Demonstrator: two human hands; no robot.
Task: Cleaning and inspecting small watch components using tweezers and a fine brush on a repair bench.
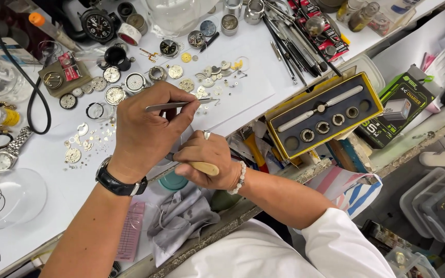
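Note:
My left hand (148, 128), with a black watch at the wrist, grips a pair of steel tweezers (173, 106) whose tips point right across the white bench top (248, 87). My right hand (207, 157), wearing a ring and a bead bracelet, is closed around a tool with a pale wooden handle (204, 168) just below the left hand. Both hands meet over a small work spot that they hide. Several tiny watch gears and plates (212, 72) lie scattered just beyond the tweezers.
Watch movements and dials (114, 94) lie at the left, a steel wristwatch (3, 154) and a glass dome (16, 195) at the far left. A yellow-edged tool case (323, 114) sits right, loose tools (289, 36) behind it, a grey cloth (178, 219) near me.

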